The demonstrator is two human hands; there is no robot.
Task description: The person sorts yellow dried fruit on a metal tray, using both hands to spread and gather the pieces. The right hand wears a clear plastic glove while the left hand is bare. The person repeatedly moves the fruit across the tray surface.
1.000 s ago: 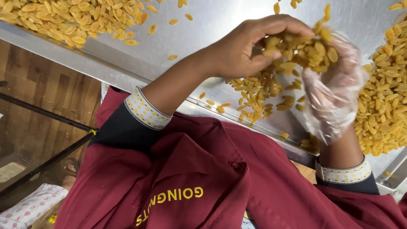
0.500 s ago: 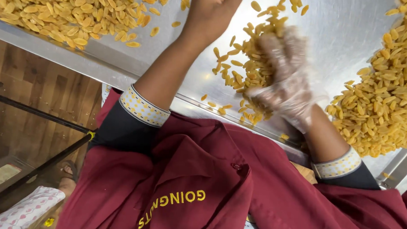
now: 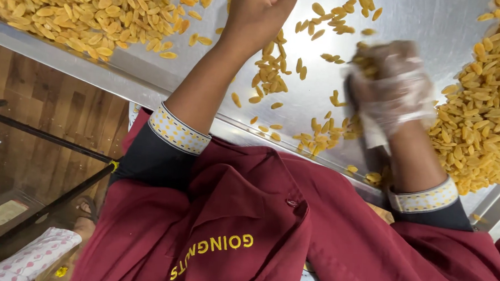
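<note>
The left hand (image 3: 261, 12) is bare and sits at the top edge of the picture. Its fingers are cut off by the edge, so I cannot tell if it is open or closed. Just below its wrist lies a small bunch of raisins (image 3: 270, 74) on the shiny worktop (image 3: 423, 24).

The right hand (image 3: 393, 88) wears a thin clear glove. It is blurred, but its fingers seem curled in over a few yellow raisins, loosely closed. It is low over the worktop, with loose raisins around it. More loose ones (image 3: 317, 139) lie between the two hands, near the front edge of the worktop.

Right beside the right hand, on its outer side, is a big pile (image 3: 481, 122) of yellow raisins. It runs along the right side of the worktop and almost touches the wrist. Another big pile (image 3: 81, 15) lies far off to the left, well apart from both hands. The space between the two piles is mostly bare metal with single raisins on it.

Both arms come out of dark sleeves with white and yellow dotted cuffs (image 3: 177, 132). Below them is a dark red shirt (image 3: 246, 224) with yellow letters on it.

To the left, under the worktop, is a brown wood floor (image 3: 42, 126). A thin black rod (image 3: 45, 199) with a yellow end slants across it. In the bottom left corner is a bit of white cloth (image 3: 31, 254) with pink dots.
</note>
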